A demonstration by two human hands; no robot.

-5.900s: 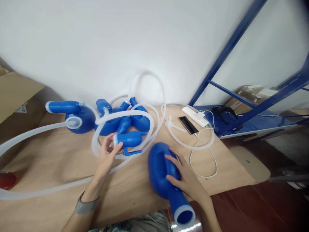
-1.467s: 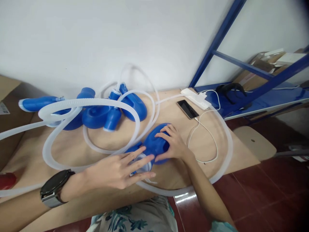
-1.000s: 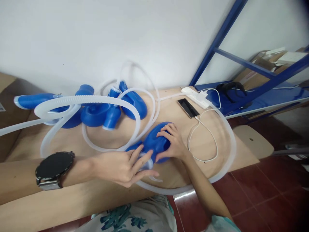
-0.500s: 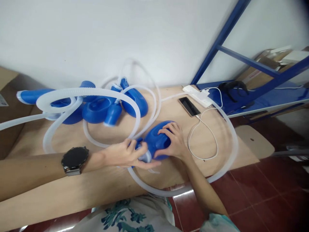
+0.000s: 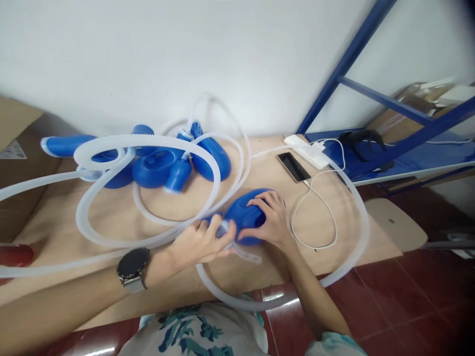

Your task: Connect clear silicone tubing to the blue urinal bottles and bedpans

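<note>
A blue plastic urinal bottle (image 5: 241,207) lies on its side near the front edge of the table. My right hand (image 5: 270,217) grips its body, thumb and fingers curled at the handle opening. At the bottle's neck, my left hand (image 5: 204,240) has its fingers closed around a whitish translucent cap (image 5: 222,228), which is partly hidden by them. A short clear tube end (image 5: 250,255) sticks out below that hand. Long translucent hose (image 5: 358,247) loops around the bottle and hangs past the table edge.
More blue urinal bottles (image 5: 154,170) and coiled hose (image 5: 89,207) lie at the back left. A phone (image 5: 294,166) with a white cable and a power strip (image 5: 306,152) sit to the right. Cardboard box (image 5: 22,188) stands left; a blue metal frame (image 5: 349,54) rises right.
My left hand's fingers have curled in around the cap, and its wrist has turned and dropped. The clear tube end now shows more. My right hand keeps its grip. The view has shifted slightly.
</note>
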